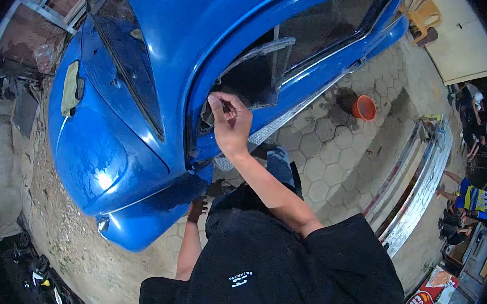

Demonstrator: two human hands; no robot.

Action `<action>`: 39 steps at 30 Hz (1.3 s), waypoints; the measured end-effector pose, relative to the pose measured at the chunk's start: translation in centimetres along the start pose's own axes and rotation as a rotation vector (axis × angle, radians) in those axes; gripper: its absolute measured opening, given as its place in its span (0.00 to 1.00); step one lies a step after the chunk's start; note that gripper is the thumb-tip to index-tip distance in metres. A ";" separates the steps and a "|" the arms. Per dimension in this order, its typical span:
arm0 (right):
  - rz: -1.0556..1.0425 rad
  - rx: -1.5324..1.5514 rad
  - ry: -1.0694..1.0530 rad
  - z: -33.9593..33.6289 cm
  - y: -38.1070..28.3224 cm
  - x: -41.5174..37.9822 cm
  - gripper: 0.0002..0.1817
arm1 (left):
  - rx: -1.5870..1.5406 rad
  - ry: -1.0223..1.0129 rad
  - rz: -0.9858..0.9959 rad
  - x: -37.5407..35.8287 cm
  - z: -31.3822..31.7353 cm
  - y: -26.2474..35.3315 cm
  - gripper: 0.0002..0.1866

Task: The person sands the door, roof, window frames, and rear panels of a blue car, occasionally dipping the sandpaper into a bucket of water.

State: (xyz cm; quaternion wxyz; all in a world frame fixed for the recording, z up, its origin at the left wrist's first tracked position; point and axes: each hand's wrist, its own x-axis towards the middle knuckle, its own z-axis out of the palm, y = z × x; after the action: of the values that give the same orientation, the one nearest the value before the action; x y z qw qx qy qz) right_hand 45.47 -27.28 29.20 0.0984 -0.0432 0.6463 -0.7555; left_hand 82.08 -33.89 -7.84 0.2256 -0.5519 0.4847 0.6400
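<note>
My right hand [233, 124] is raised at the front corner of the side window of a blue car [174, 16]. Its fingers are curled in a pinch, and I cannot make out what is between them. Just beyond it, the small vent window frame [280, 67] stands swung out from the door. My left hand [197, 209] hangs low beside the blue front fender [149, 219], in shadow, with its fingers apart and nothing seen in them. A greenish cloth [72, 91] lies on the car's hood near the windshield [129, 65].
An orange bucket [364, 107] stands on the hexagonal paving [321, 150], with a wet patch beside it. To the right lies a long worn bench-like piece [413, 186]. A yellow chair [423, 17] is at the back. Several people, one in a blue and yellow shirt [479, 199], are at the far right.
</note>
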 end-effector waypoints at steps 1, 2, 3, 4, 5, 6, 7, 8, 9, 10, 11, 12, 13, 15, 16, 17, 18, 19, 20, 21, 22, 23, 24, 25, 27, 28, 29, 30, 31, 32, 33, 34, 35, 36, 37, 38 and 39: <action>0.005 0.040 -0.016 -0.1 0.2 0.2 0.06 | -0.011 -0.004 0.003 0.2 0.0 0.3 0.24; 0.014 0.078 -0.034 -0.3 0.5 0.3 0.07 | -0.024 -0.007 0.003 0.1 0.0 0.3 0.24; 0.026 0.118 -0.050 -0.4 0.7 0.3 0.07 | -0.035 -0.008 0.000 -0.4 -0.1 0.3 0.23; 0.014 0.211 -0.073 -0.4 0.4 0.2 0.07 | 0.001 0.005 0.006 -0.8 0.0 0.4 0.23; 0.068 0.256 -0.100 -0.8 0.7 0.2 0.07 | 0.036 0.017 0.012 -1.3 0.2 0.2 0.23; 0.122 0.301 -0.127 -1.3 1.4 0.2 0.07 | 0.070 0.029 0.017 -2.4 0.7 0.5 0.23; 0.177 0.345 -0.154 -1.8 1.6 0.2 0.08 | 0.103 0.040 0.022 -1.9 0.5 -0.5 0.22; 0.216 0.328 -0.165 -2.6 1.5 -0.3 0.08 | 0.090 -0.018 0.084 -1.4 0.4 -1.5 0.23; 0.225 0.307 -0.164 -3.3 1.5 -1.0 0.08 | 0.097 -0.007 0.095 -0.3 0.0 -3.2 0.24; 0.234 0.285 -0.162 -4.1 1.5 -1.7 0.08 | 0.105 0.002 0.107 0.5 -0.3 -4.5 0.25; 0.241 0.262 -0.157 -4.8 1.5 -2.4 0.08 | 0.108 0.005 0.102 1.2 -0.5 -5.1 0.25; 0.225 0.191 -0.116 -5.4 1.4 -3.2 0.08 | 0.111 0.008 0.097 1.9 -0.7 -5.6 0.25; 0.154 0.170 -0.124 -5.9 1.2 -3.9 0.08 | 0.109 0.006 0.079 2.5 -0.9 -5.6 0.24; 0.014 0.127 -0.141 -6.3 0.6 -5.3 0.08 | 0.132 0.001 0.226 3.2 -0.8 -5.3 0.21; -0.041 0.080 -0.133 -6.2 -0.3 -6.0 0.08 | 0.154 0.002 0.389 3.3 -0.8 -4.2 0.20; -0.188 -0.055 -0.137 -6.3 -0.7 -6.4 0.08 | 0.176 0.006 0.551 3.2 -1.1 -2.4 0.18; -0.332 -0.189 -0.142 -6.5 -1.0 -6.6 0.08 | 0.063 -0.102 0.606 1.6 -1.2 0.6 0.18; -0.477 -0.325 -0.150 -6.5 -1.5 -6.8 0.09 | -0.107 -0.275 0.627 -2.5 -0.8 6.0 0.17; -0.589 -0.328 -0.143 -6.3 -2.0 -6.9 0.10 | -0.246 -0.405 0.642 -7.3 0.0 11.2 0.16; -0.647 -0.347 -0.159 -6.3 -2.5 -7.1 0.11 | -0.293 -0.446 0.683 -12.8 1.2 16.3 0.16; -0.706 -0.362 -0.174 -6.5 -3.0 -7.3 0.11 | -0.258 -0.315 0.710 -17.6 2.8 19.9 0.16; -0.769 -0.371 -0.186 -6.8 -3.5 -7.2 0.11 | -0.219 -0.183 0.725 -22.4 4.4 23.6 0.16; -0.804 -0.359 -0.220 -7.2 -4.2 -7.0 0.12 | -0.219 -0.224 0.837 -25.1 5.6 26.0 0.16; -0.816 -0.350 -0.237 -7.7 -4.4 -6.7 0.12 | -0.214 -0.265 0.947 -27.2 6.9 27.6 0.17; -0.836 -0.329 -0.275 -9.2 -4.8 -6.1 0.11 | -0.283 -0.207 1.023 -31.0 10.8 30.0 0.18; -0.811 -0.310 -0.301 -10.1 -5.0 -5.6 0.11 | -0.316 -0.174 1.064 -31.9 12.6 30.7 0.19; -0.785 -0.290 -0.326 -11.1 -5.3 -5.2 0.11 | -0.337 -0.158 1.077 -31.9 14.2 30.9 0.19; -0.756 -0.272 -0.350 -12.2 -5.4 -4.6 0.11 | -0.358 -0.144 1.086 -31.7 15.9 30.9 0.19; -0.723 -0.259 -0.384 -13.4 -5.6 -3.7 0.11 | -0.379 -0.131 1.094 -31.4 17.6 30.8 0.19; -0.688 -0.248 -0.420 -14.7 -5.6 -2.7 0.11 | -0.338 -0.040 1.080 -30.7 19.1 30.5 0.16; -0.647 -0.239 -0.458 -16.3 -5.5 -1.8 0.12 | -0.346 0.004 1.073 -30.5 20.9 30.3 0.14; -0.510 -0.180 -0.559 -18.2 -5.0 -0.9 0.13 | -0.355 0.050 1.063 -30.3 22.8 30.0 0.13; -0.399 -0.111 -0.602 -20.0 -4.4 0.1 0.13 | -0.363 0.094 1.057 -30.2 24.6 30.1 0.12; -0.284 -0.043 -0.640 -21.4 -4.2 1.0 0.14 | -0.369 0.164 1.062 -30.4 26.6 30.3 0.11; -0.172 0.021 -0.678 -22.9 -4.2 1.9 0.14 | -0.326 0.212 1.050 -30.6 28.4 30.8 0.11; 0.215 0.102 -0.706 -24.9 -4.7 2.4 0.18 | -0.287 0.259 1.035 -31.0 30.1 31.2 0.11; 0.313 0.173 -0.686 -26.1 -4.0 3.4 0.20 | -0.252 0.305 1.008 -31.7 31.8 31.0 0.11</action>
State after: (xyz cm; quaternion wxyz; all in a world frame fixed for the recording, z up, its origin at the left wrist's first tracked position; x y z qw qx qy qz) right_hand 36.80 -2.16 28.77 0.4263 -0.1860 0.5083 -0.7248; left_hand 50.18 -11.74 30.54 -0.2502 -0.3604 0.6363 0.6346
